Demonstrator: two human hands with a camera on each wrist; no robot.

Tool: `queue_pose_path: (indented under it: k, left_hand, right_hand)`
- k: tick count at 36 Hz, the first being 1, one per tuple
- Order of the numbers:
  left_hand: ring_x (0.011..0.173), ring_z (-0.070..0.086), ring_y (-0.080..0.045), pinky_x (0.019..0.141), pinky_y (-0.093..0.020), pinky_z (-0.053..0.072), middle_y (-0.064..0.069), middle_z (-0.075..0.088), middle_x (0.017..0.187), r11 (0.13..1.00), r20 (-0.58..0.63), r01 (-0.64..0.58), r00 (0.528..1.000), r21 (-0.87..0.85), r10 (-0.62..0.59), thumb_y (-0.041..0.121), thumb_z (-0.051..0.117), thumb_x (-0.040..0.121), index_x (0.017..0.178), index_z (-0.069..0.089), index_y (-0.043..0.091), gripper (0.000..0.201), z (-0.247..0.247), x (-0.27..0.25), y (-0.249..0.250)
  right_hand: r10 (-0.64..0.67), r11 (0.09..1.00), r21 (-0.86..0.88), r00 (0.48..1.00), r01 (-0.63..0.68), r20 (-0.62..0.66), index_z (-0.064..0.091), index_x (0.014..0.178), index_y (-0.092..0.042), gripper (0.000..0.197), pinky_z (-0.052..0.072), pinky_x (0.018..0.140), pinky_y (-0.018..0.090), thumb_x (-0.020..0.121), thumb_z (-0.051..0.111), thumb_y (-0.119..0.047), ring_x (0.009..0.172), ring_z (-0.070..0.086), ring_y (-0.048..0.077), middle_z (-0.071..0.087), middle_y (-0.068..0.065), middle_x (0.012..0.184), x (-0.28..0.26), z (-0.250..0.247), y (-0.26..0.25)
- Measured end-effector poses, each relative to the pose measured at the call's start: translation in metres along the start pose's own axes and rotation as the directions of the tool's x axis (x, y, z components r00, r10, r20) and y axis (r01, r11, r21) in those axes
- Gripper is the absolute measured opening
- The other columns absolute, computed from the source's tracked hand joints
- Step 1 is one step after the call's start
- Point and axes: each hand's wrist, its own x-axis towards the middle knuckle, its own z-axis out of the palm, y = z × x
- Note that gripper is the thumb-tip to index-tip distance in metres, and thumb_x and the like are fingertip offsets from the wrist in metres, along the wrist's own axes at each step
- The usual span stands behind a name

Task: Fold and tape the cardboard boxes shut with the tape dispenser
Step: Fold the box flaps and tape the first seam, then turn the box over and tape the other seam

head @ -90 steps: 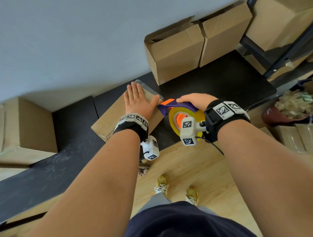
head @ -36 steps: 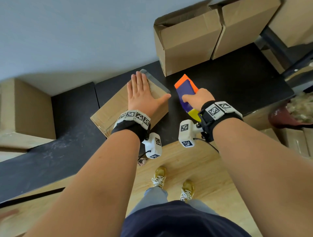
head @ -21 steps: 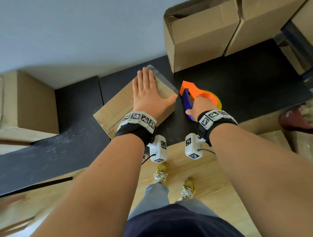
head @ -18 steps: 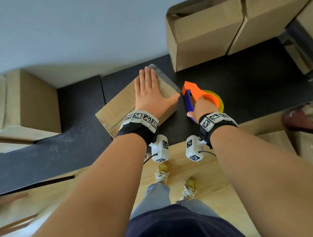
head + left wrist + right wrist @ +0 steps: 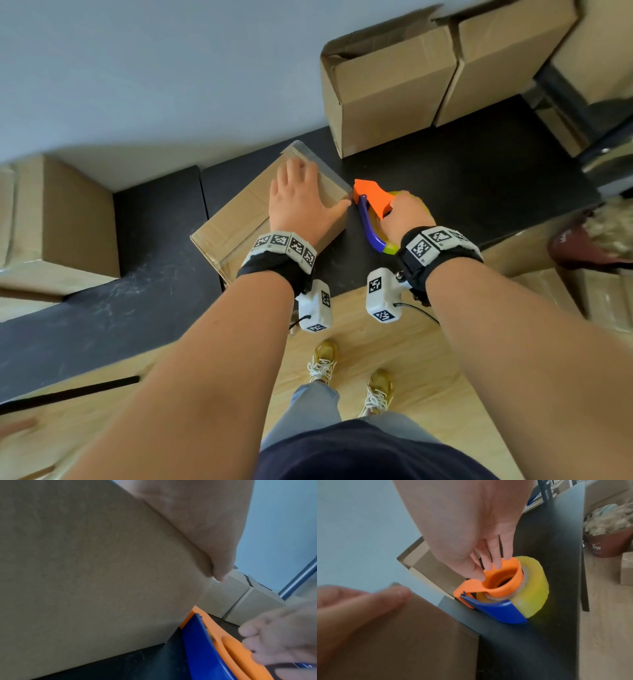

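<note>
My left hand (image 5: 301, 205) flat on cardboard box (image 5: 236, 226), fingers straight, thumb at right edge, pressing, gripping nothing. My right hand (image 5: 407, 219) pinches orange hub of tape dispenser (image 5: 371, 204). Dispenser sits on black table (image 5: 479, 192) just right of box, nose by box's far right corner, handle trailing toward me. Box's long axis runs near-left to far-right.

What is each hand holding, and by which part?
The right hand pinches the tape dispenser by its orange hub rim; the left hand holds nothing, lying flat on the box.
</note>
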Motion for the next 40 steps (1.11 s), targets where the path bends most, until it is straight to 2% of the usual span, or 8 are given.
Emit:
queue_pose_path:
  k: [2,5,9,21,27,34,38,40]
  left_hand:
    - [0.115,0.042,-0.025,0.1,-0.038,0.036,-0.004,0.047,0.124,0.999,0.019,-0.036,0.999,0.028,0.036,0.067,0.05,0.078,0.122,0.051,0.018,0.065,-0.005,-0.003,0.005]
    - [0.115,0.043,-0.024,0.1,-0.038,0.035,-0.004,0.048,0.124,0.997,0.041,-0.06,0.997,0.044,0.058,0.062,0.05,0.083,0.123,0.051,0.018,0.059,-0.01,-0.007,0.008]
    - [0.117,0.045,-0.023,0.1,-0.037,0.036,-0.002,0.049,0.127,0.989,0.075,-0.133,0.989,0.063,0.128,0.054,0.055,0.085,0.126,0.05,0.019,0.054,-0.012,-0.014,0.009]
    - [0.136,0.031,-0.026,0.112,-0.041,0.024,-0.004,0.042,0.144,0.968,0.1,-0.245,0.966,0.049,0.239,0.029,0.062,0.071,0.127,0.055,0.023,0.057,-0.028,-0.049,-0.003]
    - [0.11,0.046,-0.027,0.093,-0.038,0.037,-0.002,0.051,0.12,0.976,0.04,-0.201,0.979,0.08,0.199,0.02,0.06,0.067,0.129,0.056,0.033,0.064,-0.029,-0.077,-0.018]
    - [0.095,0.042,-0.024,0.079,-0.034,0.045,-0.003,0.043,0.106,0.983,0.085,-0.169,0.983,0.066,0.164,0.015,0.053,0.074,0.138,0.045,0.036,0.068,-0.03,-0.086,-0.028]
    - [0.089,0.042,-0.025,0.061,-0.031,0.041,-0.006,0.046,0.1,0.986,0.057,-0.159,0.986,0.047,0.156,0.009,0.049,0.075,0.137,0.05,0.033,0.067,-0.027,-0.091,-0.035]
    - [0.085,0.043,-0.027,0.055,-0.028,0.037,-0.007,0.047,0.095,0.987,0.024,-0.156,0.988,0.038,0.155,0.006,0.052,0.073,0.133,0.055,0.03,0.065,-0.025,-0.093,-0.041]
  right_hand:
    - [0.012,0.997,0.078,1.0,-0.012,-0.003,0.054,0.114,-0.007,0.028,0.053,0.085,0.041,0.091,0.056,-0.022,0.099,0.062,0.031,0.06,0.011,0.102,-0.005,-0.01,-0.002]
    - [-0.017,0.987,0.16,1.0,0.02,-0.018,0.058,0.111,-0.01,0.022,0.048,0.076,0.035,0.092,0.056,-0.02,0.101,0.063,0.028,0.062,0.01,0.109,-0.012,-0.027,-0.004]
    - [-0.124,0.964,0.23,0.99,0.136,-0.064,0.062,0.121,-0.01,0.028,0.045,0.091,0.035,0.096,0.05,-0.009,0.113,0.058,0.026,0.062,0.008,0.12,-0.025,-0.052,-0.006]
    - [-0.381,0.879,0.271,0.92,0.392,-0.095,0.058,0.135,-0.019,0.041,0.038,0.105,0.033,0.099,0.039,-0.009,0.129,0.049,0.022,0.052,0.002,0.142,-0.044,-0.066,-0.03]
    - [-0.455,0.855,0.241,0.887,0.459,-0.075,0.065,0.126,-0.013,0.036,0.043,0.102,0.037,0.1,0.04,-0.013,0.121,0.054,0.028,0.061,0.006,0.133,-0.052,-0.055,-0.045]
    - [-0.397,0.906,0.154,0.918,0.395,-0.022,0.065,0.126,-0.017,0.035,0.046,0.099,0.04,0.102,0.04,-0.023,0.116,0.057,0.031,0.063,0.007,0.128,-0.052,-0.037,-0.059]
    - [-0.386,0.916,0.105,0.922,0.388,-0.038,0.068,0.089,-0.011,0.03,0.044,0.073,0.034,0.099,0.04,-0.017,0.09,0.059,0.034,0.064,0.012,0.094,-0.048,-0.032,-0.068]
    - [-0.377,0.919,0.1,0.924,0.381,-0.062,0.065,0.083,-0.016,0.027,0.038,0.068,0.03,0.098,0.043,-0.018,0.081,0.055,0.029,0.061,0.008,0.087,-0.045,-0.029,-0.07]
